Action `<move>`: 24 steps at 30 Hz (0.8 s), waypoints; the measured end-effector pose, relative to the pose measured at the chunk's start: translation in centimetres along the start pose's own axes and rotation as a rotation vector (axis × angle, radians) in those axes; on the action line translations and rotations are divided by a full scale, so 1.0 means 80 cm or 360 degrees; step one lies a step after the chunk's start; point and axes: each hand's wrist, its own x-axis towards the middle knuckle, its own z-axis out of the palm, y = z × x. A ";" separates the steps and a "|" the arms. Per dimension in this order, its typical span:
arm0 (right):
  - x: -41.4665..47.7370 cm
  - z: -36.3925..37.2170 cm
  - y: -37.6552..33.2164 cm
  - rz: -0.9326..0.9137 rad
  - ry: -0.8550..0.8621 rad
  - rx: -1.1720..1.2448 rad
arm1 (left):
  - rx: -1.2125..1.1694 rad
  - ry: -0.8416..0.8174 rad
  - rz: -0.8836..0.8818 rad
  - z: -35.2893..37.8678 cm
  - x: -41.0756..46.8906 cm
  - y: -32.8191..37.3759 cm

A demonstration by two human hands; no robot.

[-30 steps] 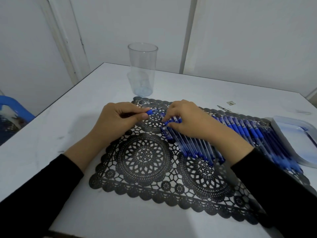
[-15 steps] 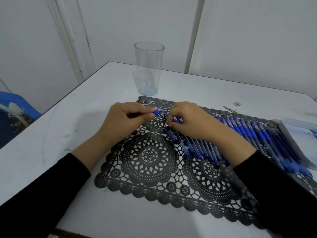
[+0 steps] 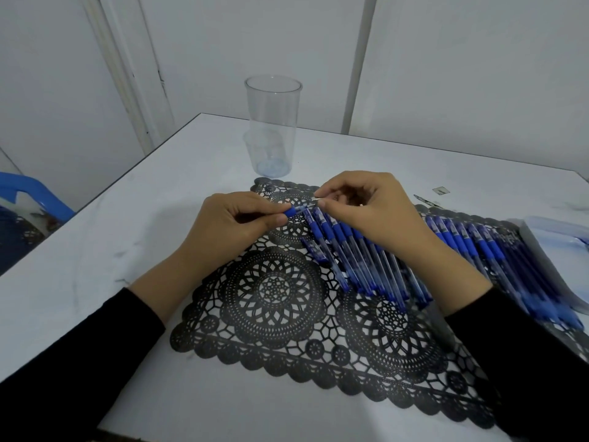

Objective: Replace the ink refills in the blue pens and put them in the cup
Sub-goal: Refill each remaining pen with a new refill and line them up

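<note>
Item, one blue pen [image 3: 294,211]: our left hand [image 3: 236,224] grips its barrel and our right hand [image 3: 366,215] pinches its tip end, above the black lace placemat [image 3: 274,291]. Item, row of pens [image 3: 360,266]: we see it on the placemat. Item, clear cup [image 3: 273,122]: upright on the white desk [image 3: 127,250], just beyond the placemat.

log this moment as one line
left hand: grips blue plastic pen | right hand: pinches pen's tip end | clear plastic cup: no pens inside

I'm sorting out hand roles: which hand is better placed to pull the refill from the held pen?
Probably the right hand: its fingertips pinch the thin end sticking out of the pen, while the left hand grips the blue grip and steadies it.
</note>
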 end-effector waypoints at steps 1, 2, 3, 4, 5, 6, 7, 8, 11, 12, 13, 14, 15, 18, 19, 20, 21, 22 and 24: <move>0.000 0.000 0.000 -0.0008 -0.0003 -0.0018 | 0.0003 -0.0001 0.0001 0.000 0.000 0.000; 0.000 0.000 -0.001 -0.0015 0.0001 -0.0033 | 0.0002 0.0000 -0.0001 0.001 0.000 0.000; -0.001 0.000 -0.001 -0.0020 0.0010 -0.0040 | -0.0003 0.0002 -0.0007 0.001 0.000 0.000; -0.001 -0.001 -0.002 -0.0023 0.0017 -0.0039 | -0.0010 0.0006 -0.0012 0.000 0.000 0.000; -0.001 -0.002 -0.003 -0.0024 0.0020 -0.0033 | -0.0014 0.0013 -0.0015 0.000 0.000 0.000; -0.001 -0.003 -0.003 -0.0022 0.0019 -0.0025 | -0.0016 0.0019 -0.0016 0.000 0.000 0.000; -0.001 -0.004 -0.003 -0.0018 0.0013 -0.0018 | -0.0019 0.0025 -0.0017 -0.001 0.000 0.000; -0.001 -0.004 -0.003 -0.0014 0.0003 -0.0015 | -0.0022 0.0031 -0.0019 -0.001 0.000 0.000; -0.001 -0.002 -0.002 -0.0019 -0.0027 -0.0002 | -0.0028 0.0027 -0.0021 0.000 -0.001 0.002; -0.001 0.000 -0.001 -0.0017 -0.0037 0.0011 | -0.0025 0.0022 -0.0015 0.000 -0.001 0.002; -0.002 0.001 -0.001 -0.0015 -0.0048 0.0026 | -0.0020 0.0018 -0.0007 0.000 -0.001 0.003; -0.002 0.003 0.000 -0.0012 -0.0061 0.0035 | -0.0014 0.0016 0.0005 0.001 -0.001 0.003; -0.002 0.004 -0.001 -0.0008 -0.0078 0.0041 | -0.0009 0.0015 0.0018 0.002 -0.002 0.004; -0.004 0.007 -0.001 0.0009 -0.0136 0.0017 | 0.0021 0.0022 0.0080 0.004 -0.003 0.005; -0.004 0.009 -0.001 0.0008 -0.0140 -0.0024 | 0.0032 0.0029 0.0092 0.004 -0.003 0.006; -0.005 0.010 -0.001 0.0004 -0.0139 -0.0076 | 0.0035 0.0036 0.0096 0.004 -0.004 0.006; -0.005 0.012 -0.001 -0.0006 -0.0139 -0.0124 | 0.0035 0.0041 0.0098 0.004 -0.004 0.006; -0.005 0.012 -0.001 -0.0013 -0.0132 -0.0149 | 0.0036 0.0042 0.0099 0.004 -0.004 0.006; -0.005 0.012 -0.001 -0.0023 -0.0102 -0.0090 | 0.0035 0.0039 0.0093 0.004 -0.003 0.006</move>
